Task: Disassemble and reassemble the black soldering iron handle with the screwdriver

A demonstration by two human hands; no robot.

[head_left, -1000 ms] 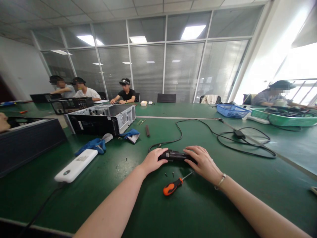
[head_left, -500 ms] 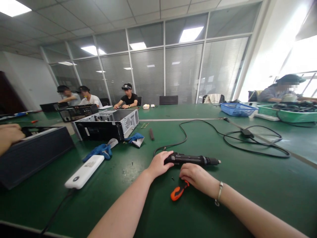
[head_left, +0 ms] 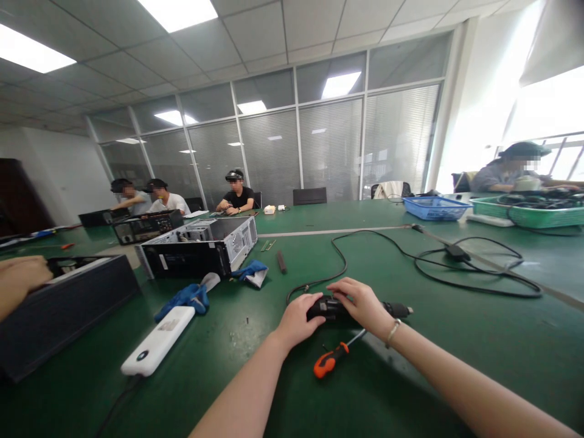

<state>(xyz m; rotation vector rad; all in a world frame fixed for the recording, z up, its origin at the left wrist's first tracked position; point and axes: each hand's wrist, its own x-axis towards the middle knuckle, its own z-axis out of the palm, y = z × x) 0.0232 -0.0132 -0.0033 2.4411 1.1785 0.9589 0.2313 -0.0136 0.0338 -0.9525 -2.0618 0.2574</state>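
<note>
A black corded electric screwdriver [head_left: 335, 309] lies on the green table with its bit end to the right. My left hand [head_left: 298, 317] is wrapped round its rear end, where the cord comes out. Across the tool's body reaches my right hand [head_left: 360, 304], closed on it with fingertips near the left hand; it hides the middle of the tool. Just below, a screwdriver with an orange and black handle [head_left: 329, 363] rests on the table, its shaft pointing up toward the right wrist. A small dark screw [head_left: 324, 347] is beside that handle.
To the left are a white power strip [head_left: 159, 340], blue gloves [head_left: 187, 299] and an open computer case [head_left: 191, 258]. Another person's hand [head_left: 22, 280] is at a dark case. The black cord [head_left: 347, 261] loops right. Blue [head_left: 435, 210] and green baskets [head_left: 524, 213] stand farther back.
My right hand has moved up from beside the orange-handled screwdriver onto the electric screwdriver. The orange handle's shaft now shows. My left hand keeps its hold; the view has tilted up slightly.
</note>
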